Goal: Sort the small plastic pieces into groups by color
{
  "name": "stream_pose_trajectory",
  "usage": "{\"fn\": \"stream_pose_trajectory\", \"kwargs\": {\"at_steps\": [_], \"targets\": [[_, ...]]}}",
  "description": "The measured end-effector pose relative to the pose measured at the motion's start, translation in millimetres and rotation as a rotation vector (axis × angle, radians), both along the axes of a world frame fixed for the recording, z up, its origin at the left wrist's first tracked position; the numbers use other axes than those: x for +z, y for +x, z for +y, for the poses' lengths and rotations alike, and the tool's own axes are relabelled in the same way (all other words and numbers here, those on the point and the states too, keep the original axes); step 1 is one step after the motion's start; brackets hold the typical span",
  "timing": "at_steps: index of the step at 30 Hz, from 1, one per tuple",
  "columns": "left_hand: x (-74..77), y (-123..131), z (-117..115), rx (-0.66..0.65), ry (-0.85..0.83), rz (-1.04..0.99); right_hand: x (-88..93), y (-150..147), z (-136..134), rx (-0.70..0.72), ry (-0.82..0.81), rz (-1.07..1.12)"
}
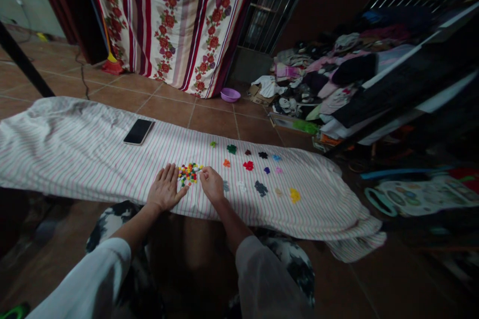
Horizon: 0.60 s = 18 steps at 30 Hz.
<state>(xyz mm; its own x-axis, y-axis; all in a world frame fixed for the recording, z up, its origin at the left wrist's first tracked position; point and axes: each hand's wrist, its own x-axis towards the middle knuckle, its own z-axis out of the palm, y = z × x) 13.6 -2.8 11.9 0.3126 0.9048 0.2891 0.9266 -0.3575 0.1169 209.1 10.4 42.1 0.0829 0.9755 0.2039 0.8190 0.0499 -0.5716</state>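
A mixed pile of small coloured pieces (pixel 188 173) lies on the striped cloth between my two hands. Flat on the cloth at the pile's left edge is my left hand (pixel 163 188), its fingers stretched out and thumb spread. My right hand (pixel 211 184) is at the pile's right edge with thumb and fingertips pinched together; whatever is between them is too small to make out. Right of it, small pieces lie grouped by colour, among them a red group (pixel 248 165), a dark green group (pixel 231 149), a dark grey group (pixel 261 189) and a yellow group (pixel 295 195).
A phone (pixel 138 131) lies on the striped cloth (pixel 86 144) at left. Beyond are a floral curtain (pixel 187 20), a purple basin (pixel 230 94) and a red broom head (pixel 113 65) on the tiled floor. Heaped clothes (pixel 318 70) fill the right background.
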Motion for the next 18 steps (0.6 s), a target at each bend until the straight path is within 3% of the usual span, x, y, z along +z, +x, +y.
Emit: {"fn": "stream_pose_trajectory", "kwargs": {"at_steps": [10,18], "targets": [[8.9,1,-2,0.014,-0.083,0.042,7.9,34,-9,-0.108,0.089,0.046],[11.5,1,-3,0.013,-0.091,0.051,10.9,94,-14,-0.239,0.153,-0.039]]}}
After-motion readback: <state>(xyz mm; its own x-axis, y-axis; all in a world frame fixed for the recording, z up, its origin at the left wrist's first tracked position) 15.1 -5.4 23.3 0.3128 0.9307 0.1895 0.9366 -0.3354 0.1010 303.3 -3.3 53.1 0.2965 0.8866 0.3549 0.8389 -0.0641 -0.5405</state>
